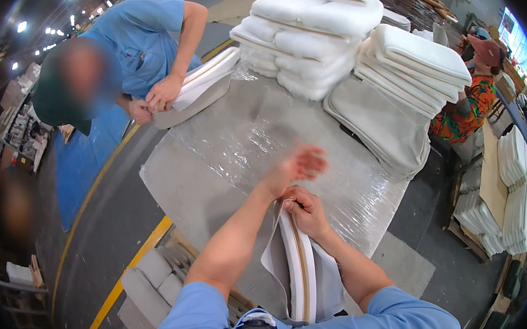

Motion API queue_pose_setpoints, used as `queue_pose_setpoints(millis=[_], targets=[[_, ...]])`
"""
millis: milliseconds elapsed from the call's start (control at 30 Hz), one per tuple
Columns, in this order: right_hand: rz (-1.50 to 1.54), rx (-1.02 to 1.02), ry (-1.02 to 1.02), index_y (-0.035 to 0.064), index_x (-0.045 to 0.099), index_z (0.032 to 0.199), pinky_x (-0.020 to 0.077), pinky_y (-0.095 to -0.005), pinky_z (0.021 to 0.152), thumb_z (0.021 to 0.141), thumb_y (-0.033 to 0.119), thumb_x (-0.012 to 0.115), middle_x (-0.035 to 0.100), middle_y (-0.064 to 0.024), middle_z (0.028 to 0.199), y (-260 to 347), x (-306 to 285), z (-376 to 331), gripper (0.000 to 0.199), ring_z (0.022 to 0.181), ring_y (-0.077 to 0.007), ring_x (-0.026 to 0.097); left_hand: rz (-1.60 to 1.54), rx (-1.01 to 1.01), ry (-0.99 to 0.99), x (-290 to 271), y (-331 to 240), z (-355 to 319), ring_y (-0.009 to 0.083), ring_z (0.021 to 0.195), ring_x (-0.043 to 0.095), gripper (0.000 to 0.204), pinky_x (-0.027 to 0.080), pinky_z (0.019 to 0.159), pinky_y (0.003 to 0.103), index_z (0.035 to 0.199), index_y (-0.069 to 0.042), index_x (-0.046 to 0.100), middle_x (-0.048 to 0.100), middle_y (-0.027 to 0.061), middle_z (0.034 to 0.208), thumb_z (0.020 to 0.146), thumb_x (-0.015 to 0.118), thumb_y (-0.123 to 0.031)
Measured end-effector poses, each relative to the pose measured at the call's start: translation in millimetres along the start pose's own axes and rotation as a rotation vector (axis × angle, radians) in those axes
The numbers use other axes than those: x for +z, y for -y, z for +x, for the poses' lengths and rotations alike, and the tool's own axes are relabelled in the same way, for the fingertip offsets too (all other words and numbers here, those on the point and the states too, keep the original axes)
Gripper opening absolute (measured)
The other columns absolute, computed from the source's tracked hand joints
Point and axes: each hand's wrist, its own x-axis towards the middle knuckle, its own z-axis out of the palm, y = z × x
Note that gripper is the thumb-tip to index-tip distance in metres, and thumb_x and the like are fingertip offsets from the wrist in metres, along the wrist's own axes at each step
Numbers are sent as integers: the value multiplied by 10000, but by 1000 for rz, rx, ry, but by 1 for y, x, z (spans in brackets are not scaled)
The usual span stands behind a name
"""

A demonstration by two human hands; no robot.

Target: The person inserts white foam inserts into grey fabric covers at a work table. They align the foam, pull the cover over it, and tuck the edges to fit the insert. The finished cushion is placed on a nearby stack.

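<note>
Close to my body stands a cushion [302, 258] with grey fabric sides and a white edge band. A tan strip, perhaps a zipper, runs along the band. My right hand [306, 209] is closed on the top end of its fabric. Beyond it, my left hand [304, 162] is raised over the table, blurred by motion. Its fingers look apart, with nothing seen in them. Plastic film covers the grey table top [213, 159] beneath. Across the table at the left, a co-worker in a blue shirt holds a similar cushion [197, 89] with both hands.
Stacked white cushions [317, 22] rise at the table's far side. To their right lie more white cushions [417, 63] and grey ones [379, 126]. Grey cushions [151, 278] are piled low at my left. Another person in a patterned shirt [475, 108] stands far right, near stacked white pieces [510, 187].
</note>
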Motion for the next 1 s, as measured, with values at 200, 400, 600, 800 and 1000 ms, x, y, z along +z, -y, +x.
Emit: queue_pose_setpoints(millis=[200,400,600,800,1000], targets=[[-3,-1,7,7,718,1000,523,-334,912,969,55,678,733,-74,1130,8,-9,0,70,997,-213,680,84,84,-342,-38,62,-27,181,993,637,582,506,932,347,1154,-17,696,700,89,1082,1111,343,-479],[-50,-24,-79,71,706,1244,489,-318,988,1008,80,644,705,-59,1274,18,-46,-34,244,1151,-180,628,364,178,-253,-27,71,-19,146,953,598,275,472,872,295,980,-54,705,667,28,1002,1028,578,-292],[223,451,-285,84,559,1480,477,-335,1010,1134,365,458,673,-68,1336,57,-128,-189,458,1176,-163,611,397,155,-669,-91,74,-98,223,969,614,411,487,924,411,1069,-57,662,642,42,949,999,622,-459],[435,575,-518,58,527,1495,454,-359,1057,1144,513,324,659,-86,1389,82,-129,-312,609,1248,-192,604,-78,31,-812,-61,84,-173,199,944,652,331,546,847,398,1075,-83,610,626,58,979,1063,574,-413],[407,404,-655,-36,665,1288,497,-353,1025,1151,501,312,717,-130,1215,56,-90,-276,658,1125,-196,659,-59,131,-919,-35,81,-217,213,1009,638,341,533,904,415,1115,-39,574,617,91,1078,1065,579,-376]])
